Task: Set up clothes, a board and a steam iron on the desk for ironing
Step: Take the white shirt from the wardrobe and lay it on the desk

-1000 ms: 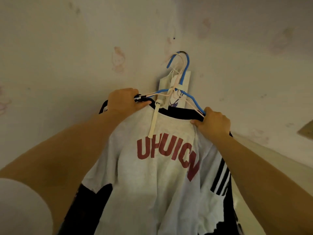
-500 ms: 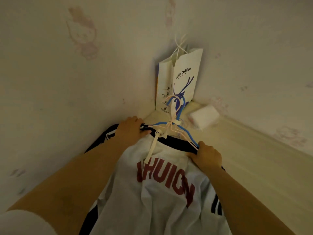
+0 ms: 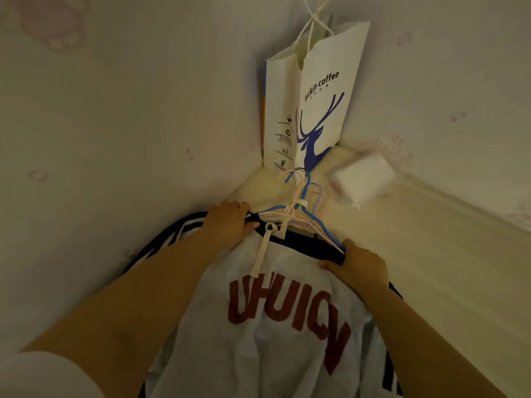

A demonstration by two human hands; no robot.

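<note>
A white T-shirt (image 3: pixel 275 334) with red letters lies on top of a black garment with white stripes (image 3: pixel 161 239), both on a bundle of blue and pink wire hangers (image 3: pixel 298 216). My left hand (image 3: pixel 230 222) grips the left shoulder of the clothes and hangers. My right hand (image 3: pixel 359 262) grips the right shoulder end. The hanger hooks lie on the pale desk (image 3: pixel 431 254) in the corner. A white strap (image 3: pixel 263 251) hangs from the hangers over the shirt. No board or iron is in view.
A white paper coffee bag (image 3: pixel 313 110) with a blue deer stands in the corner against the two walls. A small white tissue pack (image 3: pixel 362 179) lies on the desk to its right. The walls close in on the left and at the back.
The clothes on their hangers have come down from the wall height onto the desk corner. Both hands keep their hold. The view has tilted downward, and the bag now looks larger.
</note>
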